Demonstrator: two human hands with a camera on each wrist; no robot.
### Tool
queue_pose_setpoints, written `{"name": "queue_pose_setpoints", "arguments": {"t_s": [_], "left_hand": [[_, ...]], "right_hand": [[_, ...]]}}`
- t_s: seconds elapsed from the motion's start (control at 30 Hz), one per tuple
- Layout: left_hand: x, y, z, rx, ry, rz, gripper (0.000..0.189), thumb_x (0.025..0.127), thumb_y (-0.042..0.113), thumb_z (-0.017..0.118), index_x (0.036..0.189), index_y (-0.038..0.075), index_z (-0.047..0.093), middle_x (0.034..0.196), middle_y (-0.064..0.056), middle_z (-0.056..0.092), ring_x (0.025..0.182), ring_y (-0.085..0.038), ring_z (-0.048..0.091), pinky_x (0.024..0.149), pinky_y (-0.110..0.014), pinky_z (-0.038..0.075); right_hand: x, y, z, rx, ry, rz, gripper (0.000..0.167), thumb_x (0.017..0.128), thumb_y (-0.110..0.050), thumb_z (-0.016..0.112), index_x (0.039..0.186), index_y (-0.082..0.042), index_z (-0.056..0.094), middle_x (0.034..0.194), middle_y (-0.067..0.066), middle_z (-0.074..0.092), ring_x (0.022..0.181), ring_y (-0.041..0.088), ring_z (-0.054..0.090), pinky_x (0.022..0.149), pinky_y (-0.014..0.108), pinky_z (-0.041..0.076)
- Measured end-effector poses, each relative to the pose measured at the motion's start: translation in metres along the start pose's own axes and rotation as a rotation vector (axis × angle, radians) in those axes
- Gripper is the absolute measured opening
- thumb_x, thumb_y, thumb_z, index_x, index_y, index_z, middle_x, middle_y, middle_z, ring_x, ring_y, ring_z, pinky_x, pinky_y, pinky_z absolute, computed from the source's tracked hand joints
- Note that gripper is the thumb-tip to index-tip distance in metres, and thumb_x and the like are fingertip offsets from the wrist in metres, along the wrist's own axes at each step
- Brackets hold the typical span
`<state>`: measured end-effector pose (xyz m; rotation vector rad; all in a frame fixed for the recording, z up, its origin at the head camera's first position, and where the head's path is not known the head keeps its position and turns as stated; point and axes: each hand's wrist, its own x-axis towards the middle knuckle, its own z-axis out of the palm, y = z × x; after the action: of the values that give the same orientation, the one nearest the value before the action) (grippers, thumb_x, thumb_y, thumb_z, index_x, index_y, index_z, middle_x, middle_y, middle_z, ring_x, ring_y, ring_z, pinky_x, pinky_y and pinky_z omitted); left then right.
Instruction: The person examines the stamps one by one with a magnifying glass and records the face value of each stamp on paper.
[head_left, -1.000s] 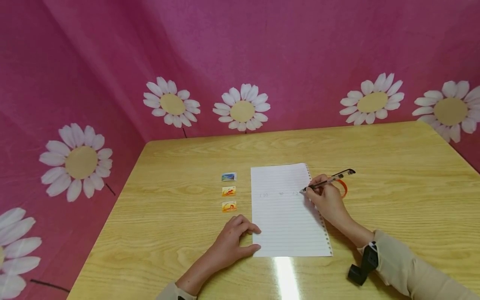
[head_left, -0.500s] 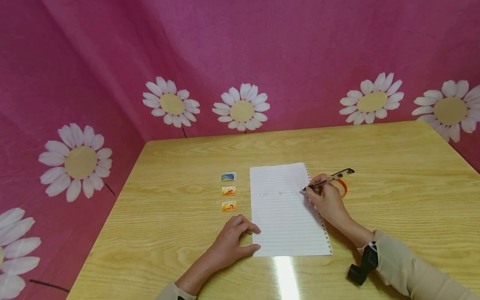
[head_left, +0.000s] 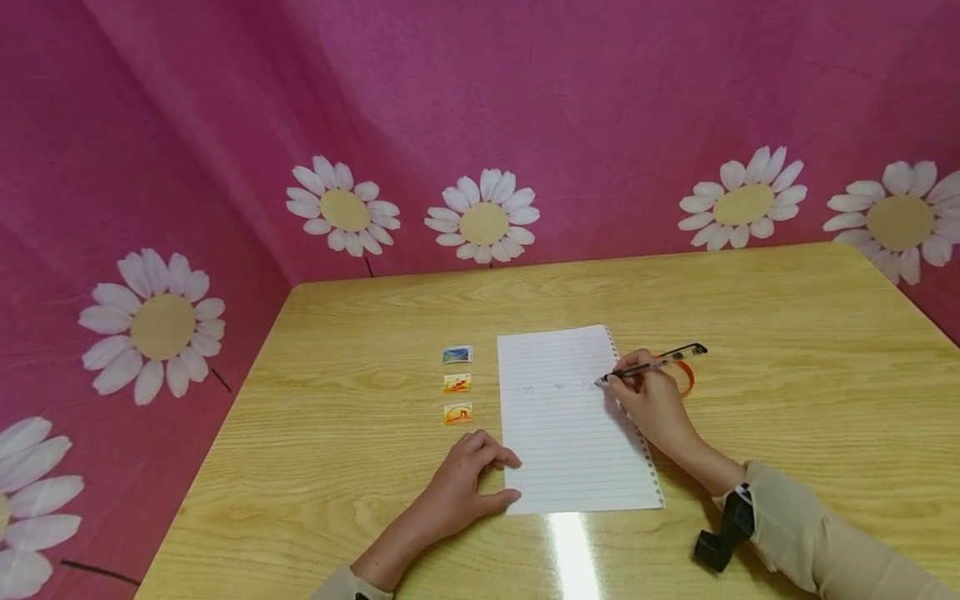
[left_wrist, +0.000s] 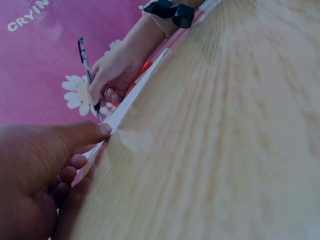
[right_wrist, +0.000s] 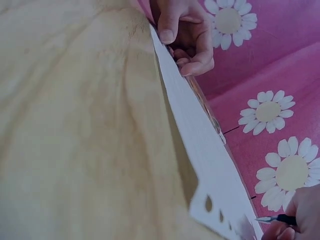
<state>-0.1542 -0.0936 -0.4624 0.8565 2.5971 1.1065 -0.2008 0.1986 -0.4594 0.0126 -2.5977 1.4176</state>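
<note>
A lined sheet of paper (head_left: 573, 450) with punched holes down its right edge lies on the table. Faint handwritten marks run across its upper part, among them what looks like "1.20". My right hand (head_left: 656, 408) pinches a black-and-clear pen (head_left: 660, 361), its tip at the right end of that written row. The pen's tip also shows in the right wrist view beside the fingers (right_wrist: 295, 220). My left hand (head_left: 468, 487) rests at the sheet's lower left edge, thumb and fingertips touching the paper. The left wrist view shows that thumb (left_wrist: 85, 134) at the paper's edge.
Three small printed cards or stamps stand in a column left of the sheet: a blue one (head_left: 457, 355), a yellow-red one (head_left: 457, 383) and another yellow-red one (head_left: 458, 414). An orange-red ring-shaped thing (head_left: 687, 379) lies behind my right hand. A pink flowered cloth (head_left: 600, 125) hangs behind the table.
The pen tip and the top of the sheet have shifted very slightly left. My left hand stays in place.
</note>
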Motion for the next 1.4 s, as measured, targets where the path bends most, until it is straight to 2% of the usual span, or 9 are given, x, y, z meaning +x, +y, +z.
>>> {"name": "queue_pose_setpoints", "arguments": {"t_s": [0.27, 0.57, 0.73, 0.93, 1.4], "left_hand": [[-0.0003, -0.0011, 0.0003, -0.007, 0.000, 0.006, 0.024, 0.087, 0.027, 0.075, 0.108, 0.018, 0.068, 0.098, 0.006, 0.053, 0.091, -0.007, 0.042, 0.083, -0.023, 0.038], [-0.0008, -0.0009, -0.0001, -0.004, 0.000, 0.005, 0.023, 0.087, 0.028, 0.074, 0.107, 0.018, 0.068, 0.099, 0.006, 0.053, 0.092, -0.007, 0.043, 0.083, -0.023, 0.039], [-0.0008, -0.0013, 0.0006, -0.003, 0.001, 0.000, 0.023, 0.087, 0.028, 0.074, 0.107, 0.018, 0.068, 0.099, 0.006, 0.053, 0.092, -0.007, 0.043, 0.083, -0.023, 0.039], [-0.0006, -0.0007, 0.0007, 0.005, 0.001, -0.006, 0.023, 0.087, 0.029, 0.074, 0.107, 0.018, 0.068, 0.100, 0.007, 0.053, 0.092, -0.007, 0.043, 0.084, -0.024, 0.039], [-0.0014, -0.0004, -0.0001, 0.008, 0.005, -0.002, 0.023, 0.087, 0.028, 0.074, 0.107, 0.018, 0.068, 0.099, 0.007, 0.054, 0.093, -0.007, 0.044, 0.084, -0.024, 0.040]], "right_hand": [[-0.0018, -0.0004, 0.0001, 0.058, 0.024, 0.031, 0.016, 0.093, -0.004, 0.058, 0.106, 0.002, 0.050, 0.089, 0.016, 0.058, 0.061, 0.001, 0.049, 0.052, 0.019, 0.043], [-0.0023, 0.0011, -0.0001, 0.137, 0.011, 0.040, 0.014, 0.093, -0.005, 0.057, 0.104, 0.001, 0.051, 0.076, 0.005, 0.051, 0.054, 0.002, 0.043, 0.048, 0.022, 0.040], [-0.0031, -0.0003, -0.0008, 0.205, 0.006, 0.055, 0.015, 0.092, -0.003, 0.058, 0.105, 0.002, 0.052, 0.074, 0.001, 0.047, 0.053, 0.002, 0.041, 0.048, 0.021, 0.039], [-0.0041, -0.0004, -0.0014, 0.229, 0.005, 0.058, 0.016, 0.092, -0.001, 0.060, 0.106, 0.003, 0.052, 0.073, -0.001, 0.047, 0.054, 0.002, 0.041, 0.048, 0.020, 0.038], [-0.0076, -0.0027, -0.0071, 0.276, 0.033, 0.011, 0.015, 0.090, 0.000, 0.061, 0.103, 0.004, 0.054, 0.083, -0.008, 0.050, 0.068, 0.001, 0.042, 0.059, 0.018, 0.039]]}}
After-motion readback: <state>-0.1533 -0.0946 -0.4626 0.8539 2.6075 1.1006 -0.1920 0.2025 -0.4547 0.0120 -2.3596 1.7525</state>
